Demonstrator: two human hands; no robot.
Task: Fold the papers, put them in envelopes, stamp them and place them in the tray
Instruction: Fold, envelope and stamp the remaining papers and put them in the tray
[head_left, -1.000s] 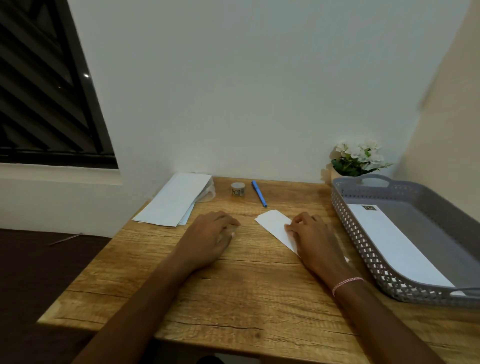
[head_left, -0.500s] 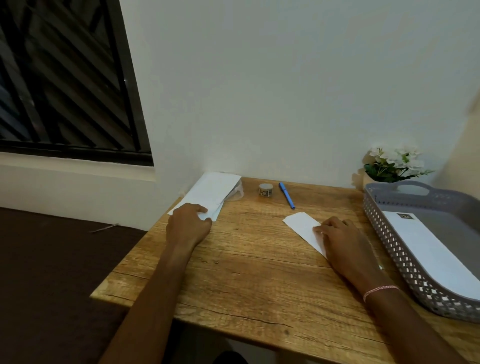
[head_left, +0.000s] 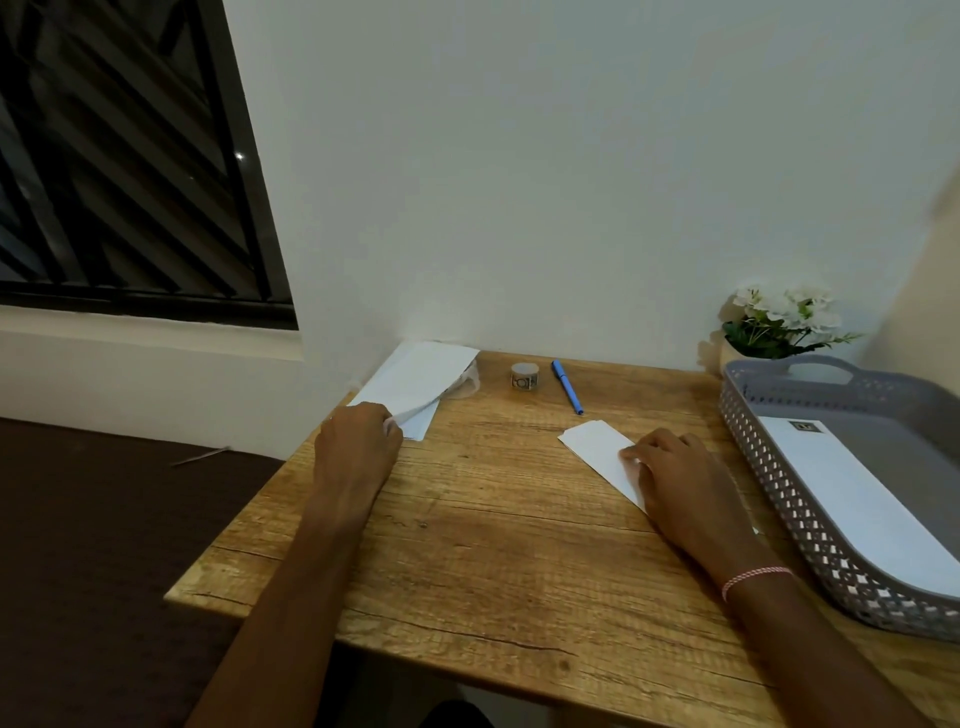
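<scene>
White wall and a dark window backed the wooden worktop (head_left: 493, 545). At its far left corner lay a stack of envelopes (head_left: 423, 421), and the left hand (head_left: 358, 447) pinched the top envelope (head_left: 415, 376) at its near end, which curled up off the stack. The right hand (head_left: 680, 478) rested palm down, fingers pressing the folded paper (head_left: 592, 447) flat near the middle. A stamp roll (head_left: 524, 375) and a blue pen (head_left: 567, 387) lay by the wall. On the right, the grey tray (head_left: 769, 478) held one stamped envelope (head_left: 857, 493), with a flower pot (head_left: 784, 317) behind it.
</scene>
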